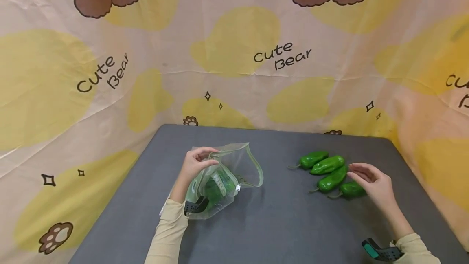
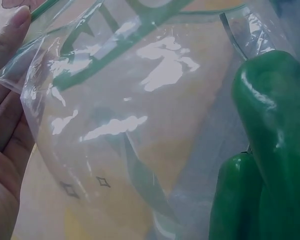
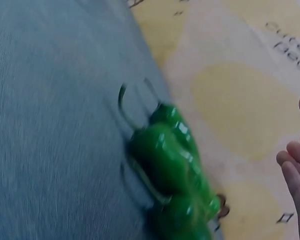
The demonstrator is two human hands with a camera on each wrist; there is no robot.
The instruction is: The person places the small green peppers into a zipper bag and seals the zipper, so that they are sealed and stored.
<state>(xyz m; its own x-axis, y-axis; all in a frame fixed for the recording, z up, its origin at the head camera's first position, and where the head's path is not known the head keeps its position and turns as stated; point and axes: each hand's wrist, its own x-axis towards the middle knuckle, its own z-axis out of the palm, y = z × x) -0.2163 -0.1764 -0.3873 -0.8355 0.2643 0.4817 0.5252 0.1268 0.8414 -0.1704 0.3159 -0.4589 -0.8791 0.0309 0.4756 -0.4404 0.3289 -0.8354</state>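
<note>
Peppers (image 2: 272,110) inside the clear bag (image 1: 220,183), pinched by the left hand (image 1: 196,164), appear done; four loose peppers (image 1: 328,165) beside the right hand (image 1: 373,182), its parted fingers empty, seem left.

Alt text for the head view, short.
A left hand pinches a clear bag with green peppers inside, at a gray table. The right hand is beside four loose peppers; a "Cute Bear" backdrop hangs behind.

Smooth, glossy peppers (image 1: 332,180) at four o'clock; shiny plastic bag (image 1: 221,182) near six; matt table (image 1: 271,223); creased cloth backdrop (image 1: 234,44) at twelve.
</note>
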